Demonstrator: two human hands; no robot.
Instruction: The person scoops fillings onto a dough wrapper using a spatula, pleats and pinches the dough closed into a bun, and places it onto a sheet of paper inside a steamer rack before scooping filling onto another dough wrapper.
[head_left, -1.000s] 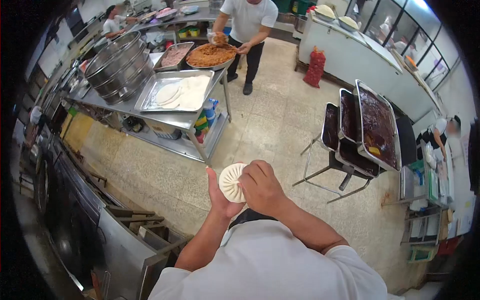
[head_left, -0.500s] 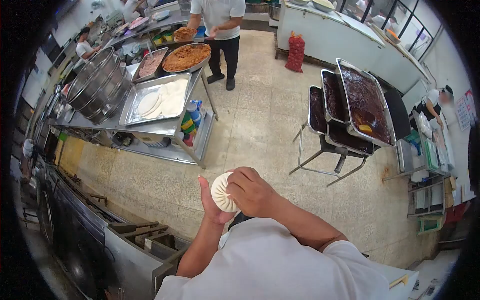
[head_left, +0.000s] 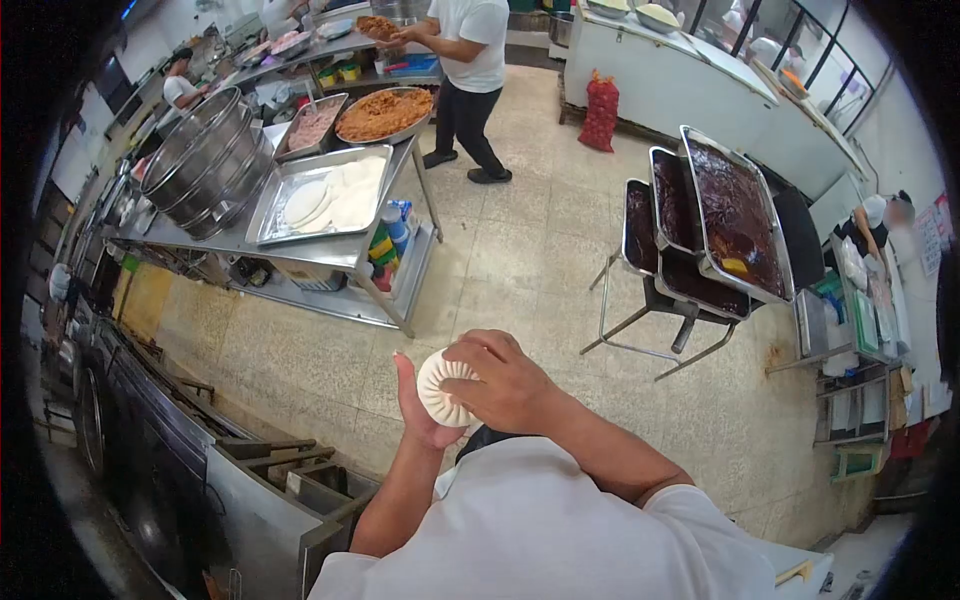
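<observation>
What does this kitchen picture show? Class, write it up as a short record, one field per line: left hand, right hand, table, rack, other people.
left hand: left hand cups a pleated white bun from below
right hand: right hand lies over the bun, fingertips pinching its pleats
table: steel table bears a tray of dough rounds, a pan of orange-brown filling and stacked steamers
rack: rack holds trays of dark paste
other people: one person in a white shirt stands at the table's far end; another is at the far left
</observation>
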